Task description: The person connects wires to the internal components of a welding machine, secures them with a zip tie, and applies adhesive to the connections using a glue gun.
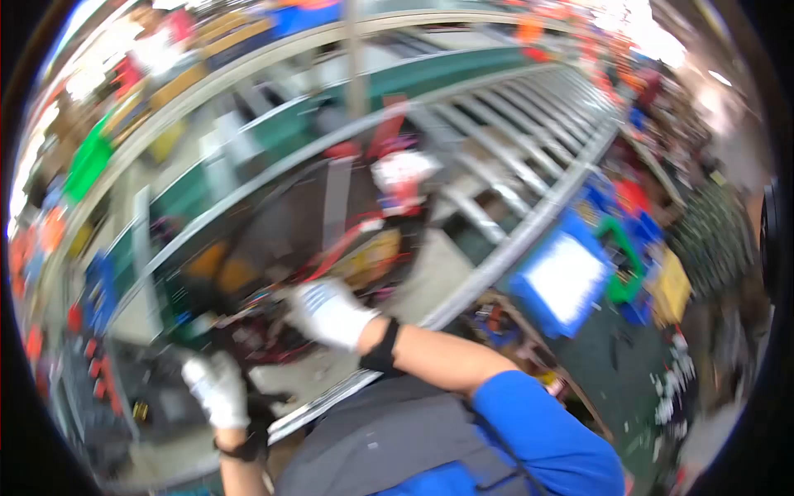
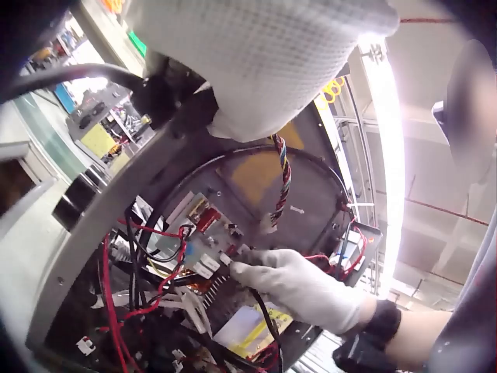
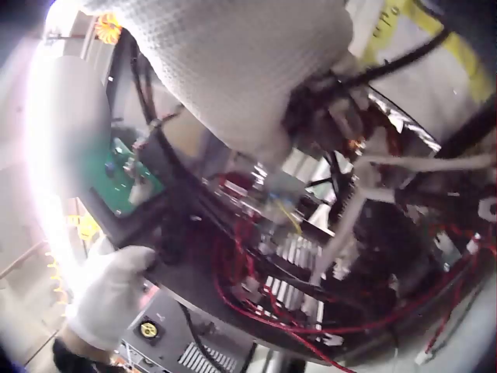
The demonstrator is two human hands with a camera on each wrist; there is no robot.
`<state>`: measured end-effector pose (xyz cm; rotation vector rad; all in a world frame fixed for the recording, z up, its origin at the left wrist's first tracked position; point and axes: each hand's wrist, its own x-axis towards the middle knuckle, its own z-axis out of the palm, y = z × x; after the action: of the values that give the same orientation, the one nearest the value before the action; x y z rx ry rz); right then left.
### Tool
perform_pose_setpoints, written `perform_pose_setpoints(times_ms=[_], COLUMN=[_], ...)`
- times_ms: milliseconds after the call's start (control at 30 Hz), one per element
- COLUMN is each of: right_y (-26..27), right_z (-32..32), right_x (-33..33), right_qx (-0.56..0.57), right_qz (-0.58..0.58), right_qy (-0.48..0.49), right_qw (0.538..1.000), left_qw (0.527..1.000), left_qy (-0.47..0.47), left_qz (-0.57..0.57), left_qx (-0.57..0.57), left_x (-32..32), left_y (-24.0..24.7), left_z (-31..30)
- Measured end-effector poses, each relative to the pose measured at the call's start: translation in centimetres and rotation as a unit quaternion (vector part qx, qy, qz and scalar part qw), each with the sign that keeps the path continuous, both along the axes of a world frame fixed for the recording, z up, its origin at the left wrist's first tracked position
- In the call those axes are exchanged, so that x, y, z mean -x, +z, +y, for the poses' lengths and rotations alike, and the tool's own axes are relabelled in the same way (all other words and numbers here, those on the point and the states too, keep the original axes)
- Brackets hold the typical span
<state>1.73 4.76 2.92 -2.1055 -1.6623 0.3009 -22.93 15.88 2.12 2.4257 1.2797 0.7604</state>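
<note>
A large dark, curved housing (image 2: 311, 167) lies open with wiring and circuit boards inside. My right hand (image 2: 303, 289), in a white glove, reaches into it and pinches a black cable (image 2: 268, 315) beside a circuit board (image 2: 203, 241). In the right wrist view that hand (image 3: 241, 70) covers part of the black cable (image 3: 388, 70). My gloved left hand (image 2: 256, 62) is at the housing's rim, its fingers around the end of another black cable (image 2: 74, 71); the fingertips are partly hidden. Red wires (image 3: 233, 291) run across the inside. The head view is blurred.
A metal roller conveyor (image 1: 513, 140) extends to the back right. Blue bins (image 1: 562, 269) and a green frame (image 1: 620, 260) stand on the right-hand bench. A grey box with vents (image 3: 186, 330) sits below the housing's edge. Shelving with coloured boxes lines the far side.
</note>
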Motion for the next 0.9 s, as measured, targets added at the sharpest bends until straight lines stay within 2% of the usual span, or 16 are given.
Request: perform_pose_setpoints(times_ms=[100,167,200,267,300,333,367,467,533,600,633,667,700,733,767,900], right_y=[-1.6,-1.1,-1.5,2.1,0.6,-11.4,-9.5,-8.8,-10.1,-10.8,-18.0,-17.1,-13.9,-13.8,-13.9,-10.1], right_z=[-6.5,-14.0,-18.2,-25.5,-29.9,-36.3,-39.3,-40.9,-40.2,-37.2,-40.4,-41.3,-40.3,-41.2,-42.7,-43.9], right_x=[-1.4,-4.8,-7.3,-12.4,-14.5,-20.4,-21.7,-24.9,-25.8,-26.5,-27.5,-27.3,-27.2,-27.9,-29.1,-29.2], right_qx=[-0.328,-0.252,-0.292,0.064,-0.06,-0.201,-0.085,0.066,0.101,0.295,0.15,0.122,0.161,0.146,0.134,-0.058], right_qz=[0.028,0.074,0.034,0.035,0.078,0.082,0.09,0.044,-0.001,-0.041,-0.247,-0.148,-0.032,-0.021,0.011,0.171], right_qy=[0.083,0.062,0.0,-0.315,-0.415,-0.497,-0.526,-0.519,-0.487,-0.497,-0.538,-0.495,-0.505,-0.462,-0.483,-0.588], right_qw=[0.941,0.963,0.956,0.946,0.904,0.84,0.841,0.851,0.867,0.815,0.792,0.847,0.848,0.875,0.866,0.789], left_qw=[0.992,0.995,0.995,0.987,0.988,0.995,0.995,0.98,0.98,0.967,0.947,0.921,0.909,0.963,0.967,0.977], left_qy=[0.062,0.055,0.063,0.072,0.082,0.096,0.097,0.158,0.181,0.174,0.174,0.193,0.208,0.203,0.196,0.173], left_qz=[-0.025,-0.032,-0.034,0.001,-0.009,-0.022,-0.016,-0.083,-0.069,-0.178,-0.243,-0.257,-0.323,-0.17,-0.148,-0.12], left_qx=[-0.103,-0.075,-0.073,-0.145,-0.131,-0.025,-0.025,0.089,0.034,0.057,0.122,0.222,0.161,0.051,0.064,0.021], left_x=[-0.5,1.0,0.5,0.8,-1.1,-1.8,-2.3,-3.6,-0.6,1.5,1.8,-1.2,-2.8,-0.6,-3.2,-2.2], left_y=[-1.9,-3.6,-2.8,-4.1,-0.5,1.0,2.0,3.4,-1.6,-4.9,-5.8,-1.6,-1.4,-3.7,0.2,-0.7], left_z=[0.7,2.5,2.0,3.4,-0.1,-0.9,-1.5,-3.3,0.9,3.0,3.0,-0.2,-1.4,0.7,-2.0,-1.7])
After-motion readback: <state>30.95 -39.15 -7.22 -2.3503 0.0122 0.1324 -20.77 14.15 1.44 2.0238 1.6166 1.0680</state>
